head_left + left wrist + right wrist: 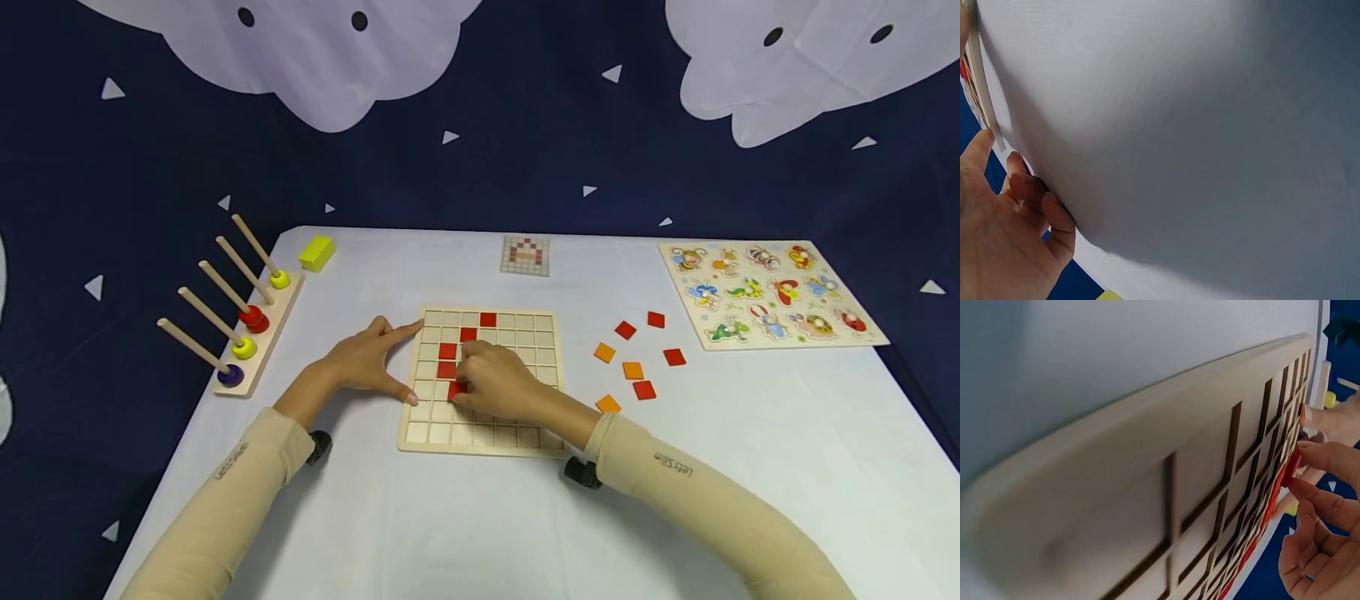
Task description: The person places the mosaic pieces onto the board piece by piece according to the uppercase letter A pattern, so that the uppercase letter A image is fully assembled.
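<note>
A wooden grid board [427,432] lies flat on the white table, with several red tiles in its squares, among them one red tile [447,370] left of my right hand. My right hand [493,382] is over the board's middle; its thumb and forefinger pinch a red square tile [1292,467], tilted at the grid in the right wrist view. Spread apart, the thumb and forefinger of my left hand [363,358] touch the board's left edge. That hand's other fingers [1057,228] are loosely bent beside the board in the left wrist view.
Loose red tiles [644,390] and orange tiles [633,370] lie right of the board. Behind it is a small pattern card [525,268]. A peg stand [272,321] with rings and a yellow block [317,253] stand left; an insect puzzle board [780,293] lies back right.
</note>
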Motion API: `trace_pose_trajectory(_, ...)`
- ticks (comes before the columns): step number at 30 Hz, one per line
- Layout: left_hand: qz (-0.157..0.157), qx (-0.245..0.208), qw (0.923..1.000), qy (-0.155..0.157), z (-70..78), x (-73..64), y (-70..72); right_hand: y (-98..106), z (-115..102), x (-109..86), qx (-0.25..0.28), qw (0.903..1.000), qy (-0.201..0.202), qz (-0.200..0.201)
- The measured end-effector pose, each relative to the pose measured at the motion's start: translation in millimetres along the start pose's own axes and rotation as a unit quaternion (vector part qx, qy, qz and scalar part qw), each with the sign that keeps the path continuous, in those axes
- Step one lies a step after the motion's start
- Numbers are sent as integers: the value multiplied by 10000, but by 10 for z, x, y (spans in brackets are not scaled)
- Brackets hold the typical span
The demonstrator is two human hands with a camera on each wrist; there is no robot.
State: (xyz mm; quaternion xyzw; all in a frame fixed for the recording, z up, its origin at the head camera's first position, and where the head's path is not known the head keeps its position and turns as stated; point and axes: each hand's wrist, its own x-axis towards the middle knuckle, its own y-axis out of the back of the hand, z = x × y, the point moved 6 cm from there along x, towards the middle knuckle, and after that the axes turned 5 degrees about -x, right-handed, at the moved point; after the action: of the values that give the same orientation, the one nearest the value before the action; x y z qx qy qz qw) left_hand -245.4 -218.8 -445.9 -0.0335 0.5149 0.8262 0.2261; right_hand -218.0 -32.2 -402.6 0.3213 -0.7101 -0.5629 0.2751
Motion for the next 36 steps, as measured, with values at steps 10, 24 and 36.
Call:
trace_pose_trajectory(10,-65,48,10000,13,103,66,41,-62,3,102,153,9994,-291,-54)
trace_pose_trajectory(24,-64,27,10000,66,13,30,-18,-147,-37,113,33,9994,-356,7)
trace_pose_trajectory(36,87,-49,9999,-23,-61,49,-59,1,164,-141,271,9975,-561,322)
